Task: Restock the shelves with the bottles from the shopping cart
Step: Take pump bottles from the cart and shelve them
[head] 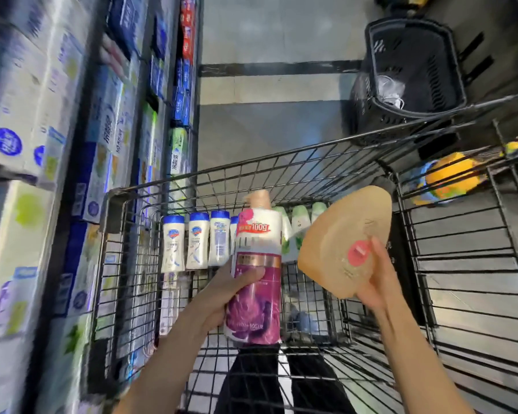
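While the left hand (pixel 219 297) grips a purple pump bottle (pixel 256 282), the right hand's (pixel 374 279) fingers (pixel 379 249) clasp a tan bottle (pixel 341 234) above the shopping cart (pixel 138 264).

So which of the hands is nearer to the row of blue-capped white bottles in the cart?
Left. The left hand, gripping the purple bottle, sits just below-right of the blue-capped bottles. The right hand, holding the tan bottle, is farther right.

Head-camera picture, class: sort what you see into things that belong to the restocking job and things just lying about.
Part of the job:
purple bottle in the left hand
tan bottle in the right hand
white bottles with blue caps
green-capped bottles
shopping cart
shelves

Just lying about:
black basket
yellow packs
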A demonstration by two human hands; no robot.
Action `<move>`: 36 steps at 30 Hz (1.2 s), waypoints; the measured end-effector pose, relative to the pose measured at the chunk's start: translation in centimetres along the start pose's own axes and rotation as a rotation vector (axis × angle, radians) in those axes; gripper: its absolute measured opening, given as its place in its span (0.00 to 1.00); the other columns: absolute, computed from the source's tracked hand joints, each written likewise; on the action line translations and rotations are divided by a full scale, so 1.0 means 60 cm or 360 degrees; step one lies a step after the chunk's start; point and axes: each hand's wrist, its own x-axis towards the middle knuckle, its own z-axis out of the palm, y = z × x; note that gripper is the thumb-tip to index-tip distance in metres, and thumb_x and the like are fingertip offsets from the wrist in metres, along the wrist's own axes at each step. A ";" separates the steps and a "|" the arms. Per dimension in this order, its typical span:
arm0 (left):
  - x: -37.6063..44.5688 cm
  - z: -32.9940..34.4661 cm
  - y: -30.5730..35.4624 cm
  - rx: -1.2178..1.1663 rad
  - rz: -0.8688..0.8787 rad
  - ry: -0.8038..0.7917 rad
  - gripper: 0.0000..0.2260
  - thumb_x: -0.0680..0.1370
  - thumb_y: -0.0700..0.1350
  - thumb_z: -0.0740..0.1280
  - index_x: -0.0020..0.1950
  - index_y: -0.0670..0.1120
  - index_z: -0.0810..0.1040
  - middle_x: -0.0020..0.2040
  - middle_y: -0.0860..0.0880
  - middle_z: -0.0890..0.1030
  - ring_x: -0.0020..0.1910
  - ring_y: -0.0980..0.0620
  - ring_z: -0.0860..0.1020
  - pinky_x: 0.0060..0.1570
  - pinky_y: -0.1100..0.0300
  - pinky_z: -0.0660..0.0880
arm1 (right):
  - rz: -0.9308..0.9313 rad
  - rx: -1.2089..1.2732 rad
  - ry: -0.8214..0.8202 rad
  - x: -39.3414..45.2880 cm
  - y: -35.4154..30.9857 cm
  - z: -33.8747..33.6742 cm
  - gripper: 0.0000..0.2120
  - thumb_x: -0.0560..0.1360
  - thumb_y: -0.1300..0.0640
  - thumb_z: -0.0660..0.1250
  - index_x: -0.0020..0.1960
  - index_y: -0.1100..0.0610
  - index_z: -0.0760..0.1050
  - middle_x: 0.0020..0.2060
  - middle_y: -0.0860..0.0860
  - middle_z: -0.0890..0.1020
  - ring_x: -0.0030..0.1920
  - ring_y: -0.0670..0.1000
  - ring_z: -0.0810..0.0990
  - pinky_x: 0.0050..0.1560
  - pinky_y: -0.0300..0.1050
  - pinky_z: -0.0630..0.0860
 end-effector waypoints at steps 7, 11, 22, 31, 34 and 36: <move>-0.089 0.037 0.034 -0.0292 0.0338 0.0229 0.29 0.63 0.47 0.76 0.62 0.50 0.71 0.49 0.46 0.85 0.46 0.46 0.84 0.38 0.55 0.80 | 0.0083 -0.0347 -0.0444 -0.047 -0.035 0.079 0.28 0.47 0.43 0.85 0.45 0.51 0.86 0.44 0.51 0.86 0.45 0.50 0.85 0.42 0.48 0.82; -0.158 0.041 0.048 -0.0488 0.0603 0.0360 0.43 0.54 0.49 0.84 0.66 0.48 0.71 0.55 0.41 0.82 0.50 0.43 0.83 0.45 0.47 0.80 | 0.0201 -0.0529 -0.0612 -0.069 -0.060 0.139 0.27 0.46 0.47 0.86 0.43 0.53 0.86 0.41 0.53 0.86 0.41 0.51 0.86 0.39 0.47 0.82; -0.403 0.129 -0.056 -0.0941 0.1241 0.1075 0.27 0.62 0.38 0.79 0.57 0.47 0.75 0.42 0.48 0.85 0.38 0.51 0.84 0.35 0.58 0.79 | 0.0521 -0.0932 -0.1218 -0.193 -0.032 0.281 0.09 0.67 0.55 0.62 0.39 0.57 0.80 0.36 0.60 0.79 0.34 0.53 0.81 0.38 0.46 0.82; -0.581 0.216 -0.258 -0.1216 0.1413 0.1591 0.28 0.62 0.40 0.75 0.61 0.50 0.73 0.45 0.47 0.85 0.41 0.50 0.83 0.38 0.57 0.80 | 0.0905 -0.1279 -0.1802 -0.335 0.117 0.309 0.08 0.63 0.52 0.73 0.40 0.53 0.86 0.40 0.53 0.86 0.38 0.50 0.85 0.37 0.46 0.82; -0.635 0.244 -0.326 -0.1318 0.1485 0.1730 0.27 0.62 0.39 0.74 0.60 0.50 0.74 0.45 0.47 0.85 0.41 0.50 0.83 0.38 0.57 0.80 | 0.1008 -0.1431 -0.1985 -0.393 0.180 0.308 0.21 0.48 0.47 0.83 0.39 0.52 0.86 0.38 0.51 0.86 0.37 0.48 0.85 0.35 0.44 0.82; -0.669 0.263 -0.374 -0.1348 0.1504 0.1817 0.27 0.63 0.38 0.75 0.61 0.49 0.74 0.45 0.47 0.85 0.41 0.50 0.83 0.38 0.57 0.80 | 0.1110 -0.1394 -0.2037 -0.433 0.221 0.300 0.11 0.60 0.52 0.76 0.42 0.51 0.86 0.41 0.51 0.86 0.39 0.48 0.85 0.37 0.44 0.81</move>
